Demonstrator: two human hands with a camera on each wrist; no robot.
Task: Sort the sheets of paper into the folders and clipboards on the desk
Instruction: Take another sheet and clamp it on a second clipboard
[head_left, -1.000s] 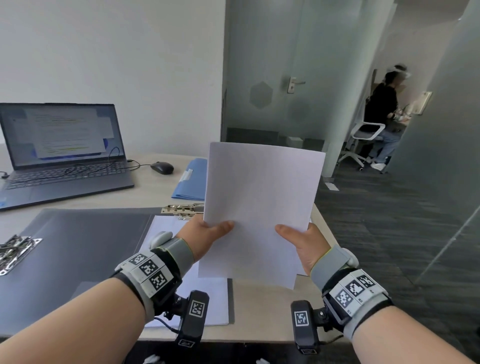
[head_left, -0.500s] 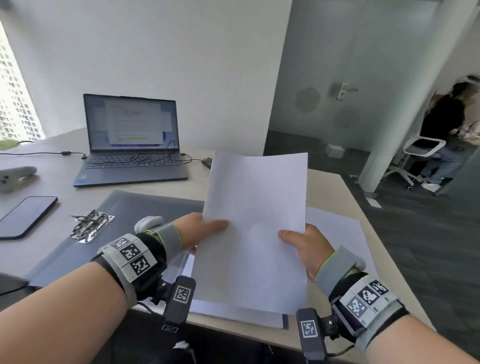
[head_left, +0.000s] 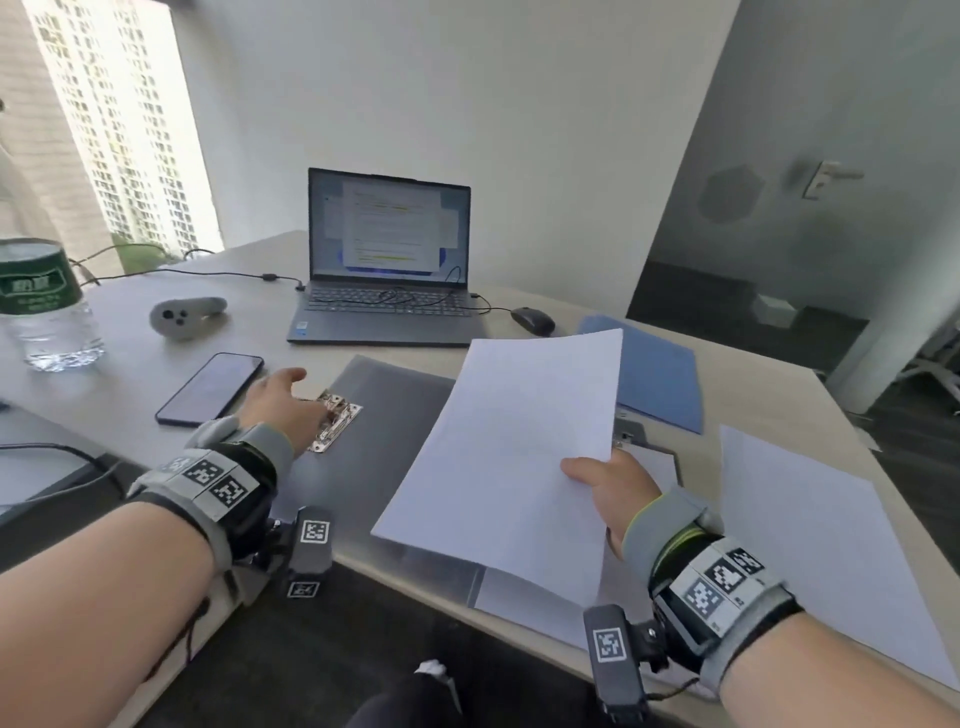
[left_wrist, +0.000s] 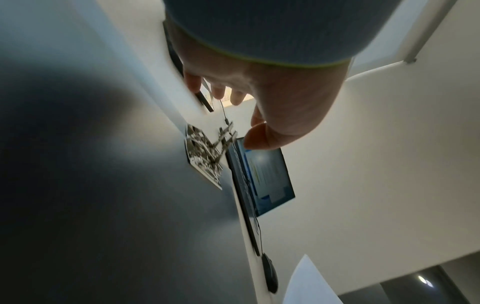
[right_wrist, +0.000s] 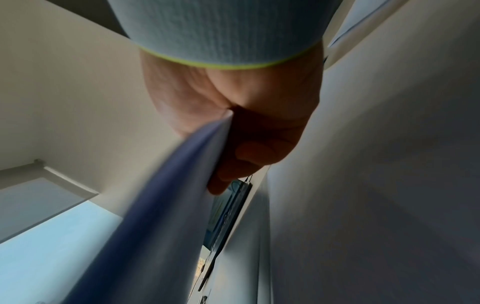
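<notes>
My right hand (head_left: 597, 473) pinches a white sheet of paper (head_left: 519, 457) by its right edge and holds it tilted above the desk; in the right wrist view the sheet (right_wrist: 161, 205) runs blurred from between thumb and fingers (right_wrist: 249, 160). An open grey folder (head_left: 395, 415) lies under it, with a metal clip (head_left: 335, 426) at its left. My left hand (head_left: 306, 400) is at that clip with its fingers loosely spread. In the left wrist view the thumb (left_wrist: 257, 139) hovers just over the raised clip lever (left_wrist: 226, 133); I cannot tell whether it touches. A blue folder (head_left: 660, 374) lies behind.
A clipboard with paper (head_left: 649, 457) lies partly hidden under the held sheet, and a loose white sheet (head_left: 810, 530) lies at the right edge. A laptop (head_left: 389, 291), mouse (head_left: 532, 319), phone (head_left: 210, 387), grey controller (head_left: 184, 314) and water bottle (head_left: 44, 306) are behind and left.
My left hand has let go of the sheet and moved left to the grey folder's clip. The right hand alone now holds the sheet. The view has swung left.
</notes>
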